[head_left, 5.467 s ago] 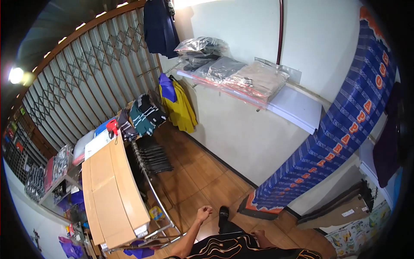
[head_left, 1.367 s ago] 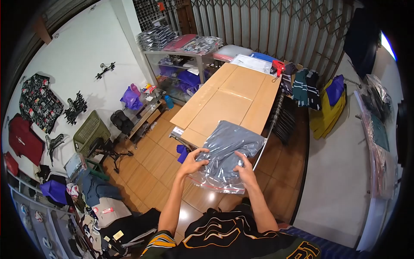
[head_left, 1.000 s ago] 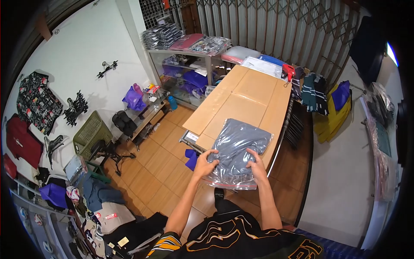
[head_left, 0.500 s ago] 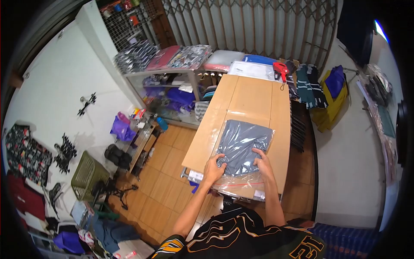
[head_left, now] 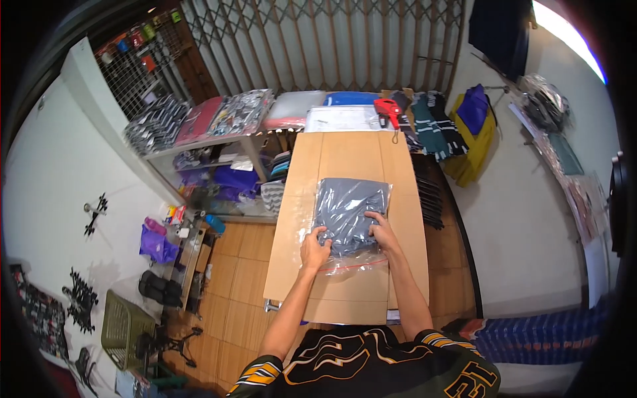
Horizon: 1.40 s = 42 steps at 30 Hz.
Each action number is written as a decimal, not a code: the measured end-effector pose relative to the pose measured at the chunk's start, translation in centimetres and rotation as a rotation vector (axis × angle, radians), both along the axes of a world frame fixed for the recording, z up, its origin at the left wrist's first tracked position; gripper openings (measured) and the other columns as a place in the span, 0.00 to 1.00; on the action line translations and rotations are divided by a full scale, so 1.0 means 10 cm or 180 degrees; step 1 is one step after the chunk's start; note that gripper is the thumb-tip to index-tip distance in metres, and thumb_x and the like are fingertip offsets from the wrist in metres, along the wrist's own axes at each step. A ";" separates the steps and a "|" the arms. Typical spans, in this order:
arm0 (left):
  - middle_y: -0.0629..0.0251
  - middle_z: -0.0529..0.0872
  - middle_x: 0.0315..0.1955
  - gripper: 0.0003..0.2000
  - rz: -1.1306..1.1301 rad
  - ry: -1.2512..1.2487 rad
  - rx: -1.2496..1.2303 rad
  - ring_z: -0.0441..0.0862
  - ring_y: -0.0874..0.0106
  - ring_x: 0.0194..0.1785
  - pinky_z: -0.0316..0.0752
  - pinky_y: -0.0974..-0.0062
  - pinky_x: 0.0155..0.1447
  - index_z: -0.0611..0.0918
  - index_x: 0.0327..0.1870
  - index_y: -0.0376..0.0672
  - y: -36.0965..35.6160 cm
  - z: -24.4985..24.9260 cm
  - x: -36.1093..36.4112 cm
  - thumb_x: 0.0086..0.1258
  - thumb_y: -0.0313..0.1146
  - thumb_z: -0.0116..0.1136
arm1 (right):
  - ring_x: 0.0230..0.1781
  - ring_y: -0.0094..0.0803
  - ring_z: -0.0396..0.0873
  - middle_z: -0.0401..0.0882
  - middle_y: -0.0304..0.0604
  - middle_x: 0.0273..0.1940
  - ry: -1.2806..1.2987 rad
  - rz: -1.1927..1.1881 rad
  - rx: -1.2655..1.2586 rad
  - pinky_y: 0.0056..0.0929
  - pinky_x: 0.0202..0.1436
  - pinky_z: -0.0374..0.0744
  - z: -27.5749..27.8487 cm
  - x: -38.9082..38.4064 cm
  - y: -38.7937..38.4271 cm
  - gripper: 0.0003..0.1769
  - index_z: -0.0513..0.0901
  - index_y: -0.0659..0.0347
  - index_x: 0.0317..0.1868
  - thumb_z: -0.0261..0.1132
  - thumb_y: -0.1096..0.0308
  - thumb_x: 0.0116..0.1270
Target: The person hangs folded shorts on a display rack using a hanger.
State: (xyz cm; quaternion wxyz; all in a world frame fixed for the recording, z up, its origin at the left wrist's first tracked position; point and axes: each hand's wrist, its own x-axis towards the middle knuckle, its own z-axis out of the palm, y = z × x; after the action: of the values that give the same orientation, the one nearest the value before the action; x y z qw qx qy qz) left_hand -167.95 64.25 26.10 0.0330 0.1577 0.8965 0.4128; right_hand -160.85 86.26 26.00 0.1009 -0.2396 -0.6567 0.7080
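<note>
Left hand (head_left: pixel 314 253) and right hand (head_left: pixel 384 235) in apparent pinch on bagged grey garment (head_left: pixel 348 211).

Light is bright and fairly even over the brown surface (head_left: pixel 352 156) in the middle. At 2 o'clock a band of light (head_left: pixel 570 36) burns out to white with a bluish fringe. Crisp glare streaks the plastic bag (head_left: pixel 350 215), while the floor (head_left: pixel 451 292) darkens at 4 o'clock. Fisheye distortion curves the wall (head_left: pixel 40 186) at 9 o'clock, and black vignetting swallows all 4 corners.
</note>
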 end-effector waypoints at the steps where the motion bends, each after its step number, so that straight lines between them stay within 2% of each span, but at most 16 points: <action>1: 0.46 0.84 0.49 0.21 -0.0056 0.0008 0.0052 0.82 0.50 0.54 0.75 0.58 0.59 0.82 0.56 0.50 0.00 -0.01 -0.04 0.60 0.34 0.68 | 0.33 0.24 0.73 0.78 0.43 0.45 0.0006 0.0009 0.0145 0.22 0.40 0.74 -0.02 0.00 0.02 0.32 0.81 0.59 0.60 0.55 0.82 0.51; 2: 0.46 0.84 0.50 0.21 -0.0115 0.0016 0.0102 0.82 0.51 0.53 0.75 0.58 0.59 0.82 0.56 0.50 -0.01 -0.02 -0.07 0.60 0.34 0.68 | 0.33 0.24 0.73 0.78 0.43 0.45 0.0013 -0.0054 0.0158 0.22 0.40 0.74 -0.07 0.03 0.03 0.32 0.81 0.59 0.60 0.55 0.82 0.51; 4: 0.48 0.84 0.51 0.21 -0.0276 -0.0042 0.0142 0.81 0.51 0.55 0.75 0.58 0.60 0.82 0.57 0.49 -0.06 -0.02 -0.09 0.60 0.35 0.68 | 0.52 0.34 0.78 0.78 0.54 0.55 0.0464 -0.0241 0.0516 0.25 0.48 0.77 -0.22 0.15 0.02 0.32 0.80 0.59 0.61 0.58 0.81 0.51; 5: 0.49 0.84 0.52 0.22 -0.0393 0.0011 0.0216 0.80 0.51 0.56 0.74 0.57 0.60 0.81 0.57 0.49 -0.09 -0.01 -0.09 0.59 0.36 0.69 | 0.62 0.38 0.73 0.71 0.58 0.65 0.0408 -0.0274 0.0395 0.25 0.53 0.77 -0.04 0.30 -0.06 0.33 0.76 0.62 0.64 0.59 0.82 0.53; 9: 0.48 0.82 0.55 0.31 -0.0819 -0.0115 0.0511 0.77 0.52 0.61 0.73 0.59 0.63 0.76 0.64 0.45 -0.30 0.05 -0.04 0.59 0.42 0.72 | 0.54 0.37 0.80 0.76 0.58 0.61 0.0364 -0.0833 -0.0056 0.27 0.49 0.79 0.11 0.90 -0.41 0.31 0.73 0.67 0.64 0.63 0.81 0.57; 11: 0.44 0.79 0.57 0.41 -0.1044 0.0009 0.0657 0.77 0.52 0.63 0.72 0.61 0.65 0.67 0.72 0.39 -0.43 0.07 -0.03 0.58 0.43 0.74 | 0.42 0.35 0.85 0.83 0.57 0.52 -0.0085 -0.1158 -0.0109 0.27 0.41 0.83 0.10 1.16 -0.53 0.28 0.71 0.72 0.60 0.68 0.78 0.59; 12: 0.44 0.79 0.57 0.41 -0.1088 0.0002 0.0659 0.77 0.52 0.63 0.72 0.61 0.65 0.67 0.72 0.39 -0.50 0.06 -0.02 0.58 0.43 0.74 | 0.42 0.35 0.85 0.83 0.57 0.52 -0.0087 -0.1203 -0.0107 0.27 0.41 0.83 0.10 1.27 -0.60 0.28 0.71 0.72 0.60 0.68 0.78 0.59; 14: 0.44 0.78 0.58 0.45 -0.1100 -0.0205 0.0668 0.77 0.53 0.61 0.73 0.61 0.64 0.63 0.74 0.39 -0.67 0.04 0.03 0.56 0.40 0.76 | 0.34 0.32 0.85 0.86 0.52 0.42 -0.0471 -0.1221 0.0977 0.24 0.32 0.82 0.06 1.46 -0.72 0.23 0.72 0.72 0.56 0.68 0.79 0.62; 15: 0.46 0.78 0.56 0.48 -0.1134 -0.0451 0.0786 0.78 0.53 0.58 0.74 0.60 0.61 0.61 0.75 0.39 -0.75 -0.01 0.03 0.54 0.37 0.78 | 0.36 0.33 0.85 0.85 0.52 0.39 -0.0279 -0.1238 0.0224 0.25 0.34 0.86 -0.01 1.49 -0.77 0.22 0.72 0.72 0.56 0.69 0.79 0.63; 21: 0.50 0.79 0.51 0.47 -0.0803 -0.0238 0.0720 0.79 0.59 0.52 0.76 0.65 0.57 0.64 0.73 0.37 -0.89 0.00 0.25 0.52 0.36 0.79 | 0.38 0.32 0.85 0.84 0.49 0.40 0.0020 -0.1675 -0.0716 0.29 0.38 0.89 -0.16 1.57 -0.95 0.18 0.74 0.70 0.53 0.68 0.78 0.65; 25: 0.52 0.81 0.48 0.43 -0.0629 -0.0326 0.1080 0.80 0.62 0.50 0.76 0.67 0.56 0.68 0.70 0.36 -0.91 -0.09 0.30 0.52 0.36 0.79 | 0.39 0.31 0.85 0.84 0.48 0.41 0.0008 -0.1719 -0.0907 0.28 0.41 0.89 -0.19 1.60 -0.95 0.18 0.75 0.69 0.54 0.68 0.78 0.66; 32: 0.52 0.81 0.48 0.40 -0.0667 -0.0035 0.0966 0.80 0.62 0.50 0.76 0.67 0.56 0.70 0.68 0.35 -0.89 -0.15 0.30 0.53 0.34 0.79 | 0.40 0.28 0.84 0.84 0.44 0.41 0.0028 -0.1714 -0.0928 0.26 0.40 0.88 -0.06 1.60 -0.97 0.15 0.76 0.67 0.54 0.66 0.75 0.69; 38: 0.49 0.78 0.51 0.39 -0.0246 0.0720 0.0882 0.79 0.57 0.54 0.75 0.64 0.59 0.69 0.67 0.34 -0.78 0.13 0.53 0.54 0.31 0.76 | 0.40 0.34 0.85 0.83 0.50 0.42 -0.0010 -0.1702 -0.1218 0.30 0.43 0.89 -0.09 1.74 -1.04 0.13 0.76 0.72 0.52 0.63 0.75 0.71; 40: 0.52 0.79 0.50 0.32 -0.0132 0.1776 0.0384 0.79 0.58 0.54 0.77 0.65 0.58 0.72 0.65 0.35 -0.70 0.34 0.67 0.58 0.28 0.73 | 0.40 0.35 0.86 0.83 0.52 0.43 -0.0067 -0.1734 -0.1278 0.31 0.43 0.89 -0.10 1.76 -1.06 0.12 0.75 0.74 0.52 0.61 0.75 0.72; 41: 0.52 0.79 0.50 0.32 -0.0157 0.1767 0.0367 0.79 0.58 0.54 0.77 0.65 0.58 0.72 0.65 0.35 -0.65 0.34 0.73 0.58 0.28 0.73 | 0.39 0.36 0.86 0.83 0.53 0.42 0.0017 -0.1728 -0.1281 0.31 0.43 0.89 -0.13 1.77 -1.06 0.12 0.75 0.74 0.51 0.60 0.74 0.73; 42: 0.53 0.81 0.48 0.29 -0.0503 0.1050 0.0832 0.80 0.59 0.53 0.77 0.65 0.56 0.74 0.62 0.36 -0.61 0.32 0.79 0.59 0.28 0.71 | 0.39 0.37 0.87 0.83 0.53 0.42 0.0100 -0.1720 -0.1285 0.31 0.43 0.89 -0.15 1.78 -1.07 0.12 0.75 0.75 0.51 0.59 0.74 0.74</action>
State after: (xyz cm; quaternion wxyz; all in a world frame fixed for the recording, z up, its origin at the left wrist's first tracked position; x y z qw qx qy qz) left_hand -160.02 58.16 29.34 -0.1026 0.2957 0.8135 0.4901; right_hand -143.03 75.58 24.53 0.2455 -0.4092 -0.4143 0.7750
